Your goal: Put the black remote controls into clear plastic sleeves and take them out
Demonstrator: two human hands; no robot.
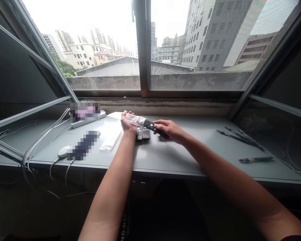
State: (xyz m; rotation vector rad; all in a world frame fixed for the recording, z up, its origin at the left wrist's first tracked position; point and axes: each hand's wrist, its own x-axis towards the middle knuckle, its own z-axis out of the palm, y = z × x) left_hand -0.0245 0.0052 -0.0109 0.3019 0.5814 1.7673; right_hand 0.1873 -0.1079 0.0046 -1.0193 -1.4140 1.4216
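Note:
My left hand [127, 122] is closed on a clear plastic bag [135, 119], which stretches to the right from its fingers. A black remote control [149, 125] is gripped by my right hand [171, 130], with its far end at the mouth of the bag. Whether that end lies inside the bag I cannot tell. Below the bag, more black remote controls [145, 133] lie side by side on the grey table [155, 157], partly hidden by my left hand. A stack of clear plastic bags [110, 139] lies left of my left forearm.
A white power strip [88, 120] stands at the back left by the window. Nearer are a white mouse-like device [63, 152] and a blurred dark object [82, 146], with cables over the table edge. Several pens [240, 136] lie at the right, one pen [256, 160] nearer the edge.

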